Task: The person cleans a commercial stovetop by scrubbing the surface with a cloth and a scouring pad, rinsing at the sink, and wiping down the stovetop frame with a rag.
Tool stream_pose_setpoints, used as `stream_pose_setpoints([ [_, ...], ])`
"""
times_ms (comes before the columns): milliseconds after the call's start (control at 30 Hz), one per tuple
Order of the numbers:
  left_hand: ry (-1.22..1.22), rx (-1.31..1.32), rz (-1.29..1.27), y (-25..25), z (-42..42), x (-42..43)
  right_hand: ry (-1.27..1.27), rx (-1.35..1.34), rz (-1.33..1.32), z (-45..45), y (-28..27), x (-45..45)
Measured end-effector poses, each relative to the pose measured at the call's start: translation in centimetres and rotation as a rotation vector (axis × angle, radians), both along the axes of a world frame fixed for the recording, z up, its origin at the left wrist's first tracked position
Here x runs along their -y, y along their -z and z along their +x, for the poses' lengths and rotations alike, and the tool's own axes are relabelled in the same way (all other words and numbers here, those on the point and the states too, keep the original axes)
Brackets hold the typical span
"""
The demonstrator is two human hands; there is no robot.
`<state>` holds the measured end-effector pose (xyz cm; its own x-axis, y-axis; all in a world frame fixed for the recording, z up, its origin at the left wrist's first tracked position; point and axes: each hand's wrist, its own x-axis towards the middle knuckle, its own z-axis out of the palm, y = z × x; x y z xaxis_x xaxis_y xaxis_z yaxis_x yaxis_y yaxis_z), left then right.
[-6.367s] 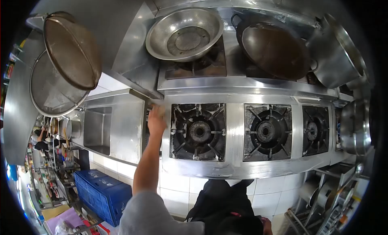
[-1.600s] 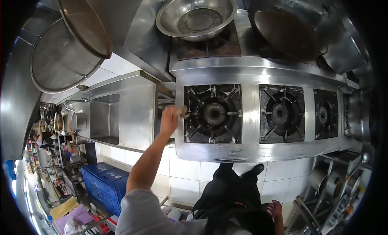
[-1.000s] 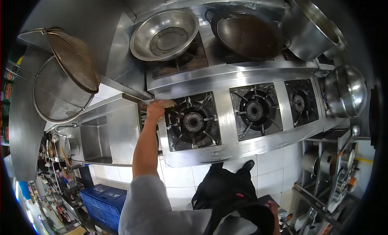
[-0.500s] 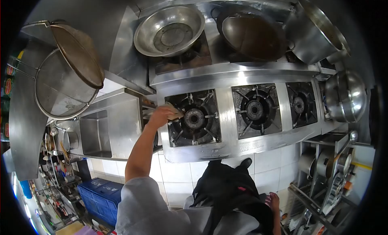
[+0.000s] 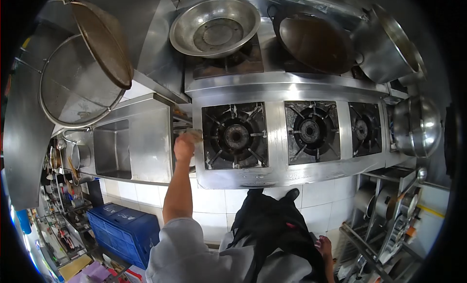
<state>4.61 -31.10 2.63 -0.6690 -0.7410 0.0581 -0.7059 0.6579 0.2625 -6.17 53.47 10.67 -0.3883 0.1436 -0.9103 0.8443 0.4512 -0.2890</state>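
Note:
My left hand (image 5: 184, 147) is closed on a beige cloth (image 5: 195, 135) at the left edge of the stove top (image 5: 233, 179). The cloth lies beside the left gas burner (image 5: 236, 136), over the narrow gap between the stove and the steel counter (image 5: 152, 142). Low at my side hangs my right hand (image 5: 324, 246), near the black apron (image 5: 277, 224). Its fingers are loosely bent and apart, and I see nothing held in them.
Two more burners, a middle one (image 5: 311, 131) and a right one (image 5: 362, 129), line the stove. Behind stand a wide steel basin (image 5: 216, 32), a dark wok (image 5: 316, 44) and a tall pot (image 5: 384, 44). Strainers (image 5: 82, 78) hang left, above a sink (image 5: 113, 149). A blue crate (image 5: 124, 229) is on the floor.
My left hand has moved left with the cloth, from the left burner's edge to the stove's side edge. The view has shifted slightly. My right hand stays low at my side.

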Motion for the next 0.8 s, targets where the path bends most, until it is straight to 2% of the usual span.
stream_pose_setpoints([
  [33, -0.066, -0.091, 0.005, -0.2, -0.8, 1.5, -0.016, -0.027, -0.005, -0.3, -0.8, 0.6],
  [100, 0.061, -0.316, 0.057, -4.4, -3.9, 2.4, -0.080, -0.050, 0.005, -1.0, -0.8, 1.2],
  [167, 0.219, -0.372, 0.102, -3.3, -5.5, 3.6, -0.156, -0.068, 0.008, -1.6, -1.3, 1.7],
  [267, 0.275, -0.333, 0.043, 0.1, -4.4, 1.3, -0.119, -0.046, 0.054, -3.1, -1.7, 2.7],
  [300, 0.309, -0.234, 0.008, 2.4, -2.7, 0.3, -0.101, -0.046, 0.057, -3.8, -1.5, 2.8],
  [333, 0.289, -0.290, 0.068, 1.3, -1.9, -2.1, -0.101, -0.048, 0.055, -4.1, -1.7, 3.1],
  [367, 0.145, -0.313, 0.130, 0.3, -1.2, -4.4, -0.077, -0.090, 0.034, -4.5, -1.8, 3.5],
  [400, 0.148, -0.305, 0.130, -0.1, -0.1, -5.5, -0.052, -0.126, 0.016, -4.5, -2.1, 4.2],
  [467, 0.284, -0.212, 0.124, -0.8, 2.0, -7.1, -0.077, -0.126, -0.033, -4.7, -2.2, 5.2],
  [500, 0.282, -0.209, 0.121, -1.3, 2.8, -7.2, -0.099, -0.063, -0.023, -4.9, -1.5, 5.5],
  [567, 0.455, -0.050, 0.146, -2.2, 4.5, -7.0, -0.133, 0.036, -0.023, -4.8, -0.4, 6.1],
  [600, 0.447, -0.053, 0.144, -3.6, 4.6, -6.4, -0.141, 0.034, -0.025, -5.0, -0.1, 6.3],
  [667, 0.429, 0.321, 0.375, -6.7, 3.1, -3.9, -0.151, 0.037, -0.011, -5.1, 0.4, 6.8],
  [700, 0.529, 0.186, 0.281, -5.6, 2.9, -2.9, -0.152, 0.040, -0.011, -5.1, 0.4, 7.0],
  [733, 0.528, 0.191, 0.284, -5.6, 1.8, -2.8, -0.155, 0.017, -0.039, -5.2, 0.3, 7.3],
  [800, 0.511, -0.110, 0.199, -4.8, -0.3, -4.2, -0.161, -0.003, -0.059, -5.3, 0.1, 7.8],
])
